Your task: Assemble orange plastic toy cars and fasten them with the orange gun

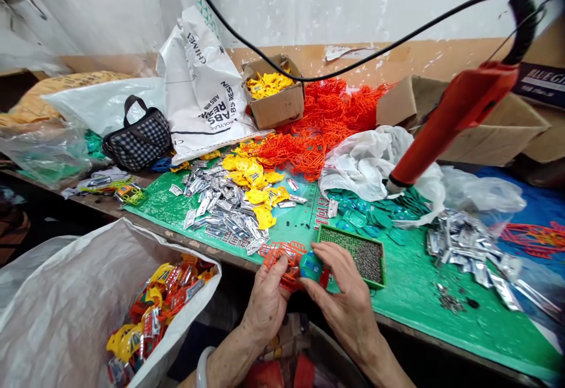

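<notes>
Just over the table's front edge, my left hand [268,297] is closed around an orange plastic lattice frame [289,257]. My right hand [346,294] grips a teal plastic piece [310,265] between thumb and fingers, up against the frame's right side. A bit of red shows beside the teal piece; how the parts join is hidden by the fingers. Right behind my right hand lies a green tray [338,238] with many small dark metal screws [369,259]. Silver pieces [225,214] and yellow plastic parts [260,191] are heaped beyond my left hand.
An orange-red power screwdriver [450,126] hangs at right on a black cable. Orange frames [326,123] pile up behind, beside a cardboard box [276,105] of yellow parts. Teal pieces [362,220] spill from a white bag [375,158]. At lower left stands a large sack [57,311] of assembled pieces.
</notes>
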`<state>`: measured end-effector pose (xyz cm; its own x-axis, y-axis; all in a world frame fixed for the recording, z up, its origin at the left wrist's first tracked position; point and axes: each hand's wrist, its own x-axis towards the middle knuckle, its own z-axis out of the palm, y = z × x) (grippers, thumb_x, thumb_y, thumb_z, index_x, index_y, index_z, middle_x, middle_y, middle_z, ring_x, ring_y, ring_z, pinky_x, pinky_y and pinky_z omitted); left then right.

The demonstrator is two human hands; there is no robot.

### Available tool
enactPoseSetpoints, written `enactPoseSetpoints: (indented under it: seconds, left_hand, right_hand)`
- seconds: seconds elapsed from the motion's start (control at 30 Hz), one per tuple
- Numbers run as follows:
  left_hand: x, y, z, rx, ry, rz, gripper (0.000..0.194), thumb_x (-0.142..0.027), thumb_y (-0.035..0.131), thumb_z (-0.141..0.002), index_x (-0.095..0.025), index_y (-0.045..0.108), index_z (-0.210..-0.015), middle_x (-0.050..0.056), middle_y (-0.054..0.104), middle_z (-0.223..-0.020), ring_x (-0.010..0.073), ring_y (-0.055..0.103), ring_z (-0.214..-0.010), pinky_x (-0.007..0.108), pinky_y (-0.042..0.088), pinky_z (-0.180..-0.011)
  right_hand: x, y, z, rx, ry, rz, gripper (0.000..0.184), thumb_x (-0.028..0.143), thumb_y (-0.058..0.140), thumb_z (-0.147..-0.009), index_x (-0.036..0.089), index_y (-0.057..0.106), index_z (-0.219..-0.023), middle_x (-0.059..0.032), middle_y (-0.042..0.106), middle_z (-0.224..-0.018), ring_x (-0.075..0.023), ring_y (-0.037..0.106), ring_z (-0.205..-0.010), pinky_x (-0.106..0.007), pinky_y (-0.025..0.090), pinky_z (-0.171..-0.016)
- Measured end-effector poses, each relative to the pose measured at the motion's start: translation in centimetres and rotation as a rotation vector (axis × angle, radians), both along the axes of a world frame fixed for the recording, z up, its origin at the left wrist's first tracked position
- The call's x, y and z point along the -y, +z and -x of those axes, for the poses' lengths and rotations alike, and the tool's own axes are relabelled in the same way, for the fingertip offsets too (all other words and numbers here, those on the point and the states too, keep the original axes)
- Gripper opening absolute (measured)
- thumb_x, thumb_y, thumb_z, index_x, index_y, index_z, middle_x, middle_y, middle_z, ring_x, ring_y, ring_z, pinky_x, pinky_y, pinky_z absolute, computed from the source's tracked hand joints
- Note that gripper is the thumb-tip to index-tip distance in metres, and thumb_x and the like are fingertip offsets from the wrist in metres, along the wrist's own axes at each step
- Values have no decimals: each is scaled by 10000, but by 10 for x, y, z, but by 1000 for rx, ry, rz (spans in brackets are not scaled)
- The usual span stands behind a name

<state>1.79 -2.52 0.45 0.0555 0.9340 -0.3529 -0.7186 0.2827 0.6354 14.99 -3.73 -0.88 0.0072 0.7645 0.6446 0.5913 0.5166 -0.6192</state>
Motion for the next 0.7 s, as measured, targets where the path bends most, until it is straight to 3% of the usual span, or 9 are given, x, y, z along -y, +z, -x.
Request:
enactPoseSetpoints:
  seconds: [0.43, 0.7]
  left_hand:
    - [5, -10, 1, -24, -25, 0, 274, -296, 825, -728, -186, 729, -960, 20, 747, -964, 159, 670, -846, 253, 533, -758]
    - [6, -6, 0, 32, 21, 86, 357, -291, 904, -607, -172, 723, -892, 13, 743, -876, 147, 666, -745, 246, 540, -671]
  right_hand:
    - [-1, 0, 8, 101, 35, 92, 416, 214, 732, -800, 197, 593, -1192, -120, 660, -1215, -295, 549, -1167, -509, 486, -982]
    - [-1, 3, 5, 67, 62, 167, 427, 198, 788, -733, 217, 632, -1131, -95, 683, -1169, -280, 594, -1092, -459, 522, -919]
